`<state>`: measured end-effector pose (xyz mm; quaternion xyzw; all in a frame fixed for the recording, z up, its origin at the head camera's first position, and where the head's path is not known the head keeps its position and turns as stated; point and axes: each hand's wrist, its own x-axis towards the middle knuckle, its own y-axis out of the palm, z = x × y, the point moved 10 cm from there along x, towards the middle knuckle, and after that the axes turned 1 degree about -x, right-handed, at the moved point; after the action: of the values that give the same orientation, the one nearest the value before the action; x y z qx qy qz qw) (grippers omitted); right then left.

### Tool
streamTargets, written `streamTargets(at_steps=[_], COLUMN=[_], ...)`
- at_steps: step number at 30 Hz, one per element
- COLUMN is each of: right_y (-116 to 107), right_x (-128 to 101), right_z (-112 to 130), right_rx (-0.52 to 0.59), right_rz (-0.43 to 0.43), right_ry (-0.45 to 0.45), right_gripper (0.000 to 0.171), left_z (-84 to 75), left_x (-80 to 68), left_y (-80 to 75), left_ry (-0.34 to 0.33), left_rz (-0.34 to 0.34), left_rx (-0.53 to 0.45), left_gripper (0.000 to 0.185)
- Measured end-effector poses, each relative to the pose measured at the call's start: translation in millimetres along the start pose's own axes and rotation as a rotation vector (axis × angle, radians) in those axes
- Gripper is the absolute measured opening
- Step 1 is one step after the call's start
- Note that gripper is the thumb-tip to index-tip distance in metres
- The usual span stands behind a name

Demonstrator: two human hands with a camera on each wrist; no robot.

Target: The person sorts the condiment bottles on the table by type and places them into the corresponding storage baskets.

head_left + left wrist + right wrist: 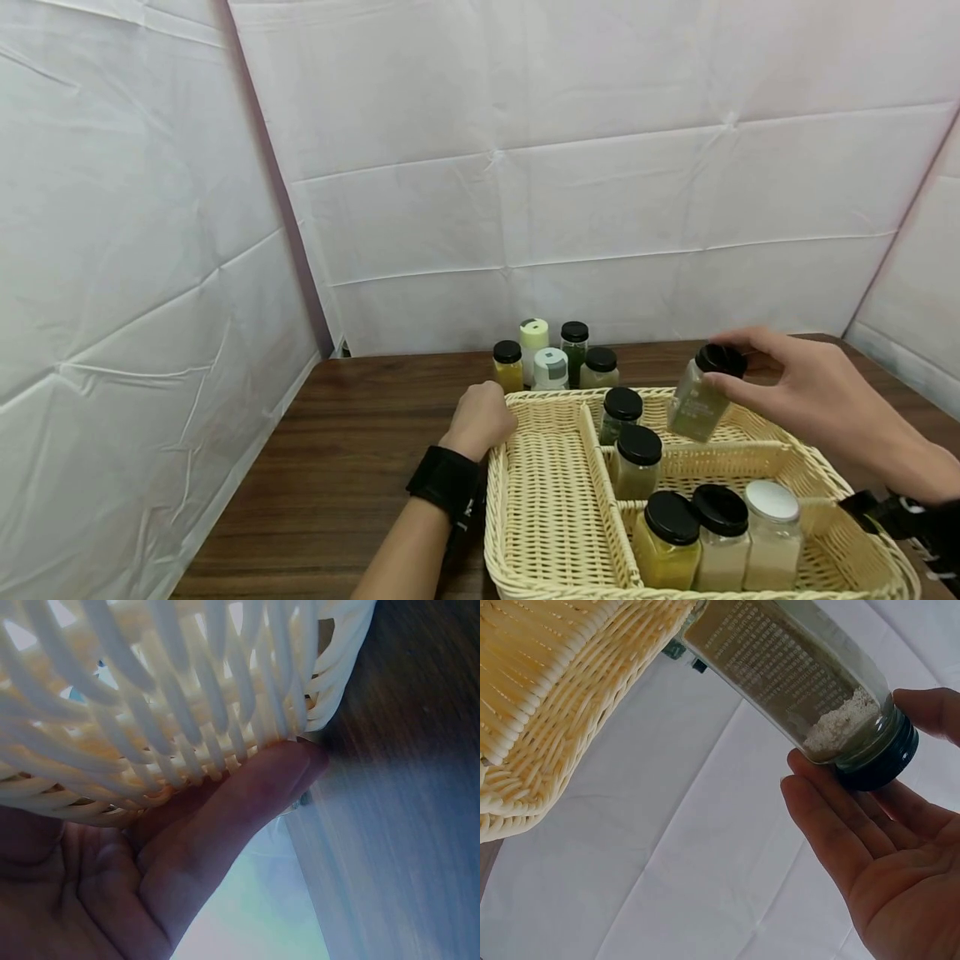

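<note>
Wicker basket (555,500) nearest; left hand (480,421) grips it at 10 o'clock. Right hand (810,392) pinches black-capped jar (697,410) by the top, tilted, 12 o'clock over basket's far side. Probably mid-placement; next move calls for levelling, lowering, release.

Brown wood-grain table (360,450) | divided wicker basket (555,500) | five containers (551,367) behind it

This looks like a makeshift booth, curtained off for tabletop work. Creased white sheets (600,208) enclose the wood-grain tabletop (360,450) on three sides.
</note>
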<state>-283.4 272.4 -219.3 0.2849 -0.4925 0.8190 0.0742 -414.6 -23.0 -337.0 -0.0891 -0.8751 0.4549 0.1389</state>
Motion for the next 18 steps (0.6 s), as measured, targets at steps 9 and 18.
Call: streamTargets(at_steps=[9, 18], right_y=[13, 25], right_x=[-8, -14], right_z=[3, 8], right_rx=[-0.052, -0.057], right_rz=[0.036, 0.108], right_ry=[-0.030, -0.030], right_gripper=[0.044, 0.043], left_z=[-0.5, -0.6], left_x=[2.3, 0.1], left_y=[0.4, -0.7], left_ry=[-0.003, -0.005], left_rz=[-0.009, -0.008], left_rx=[0.015, 0.013], left_gripper=[0.049, 0.049])
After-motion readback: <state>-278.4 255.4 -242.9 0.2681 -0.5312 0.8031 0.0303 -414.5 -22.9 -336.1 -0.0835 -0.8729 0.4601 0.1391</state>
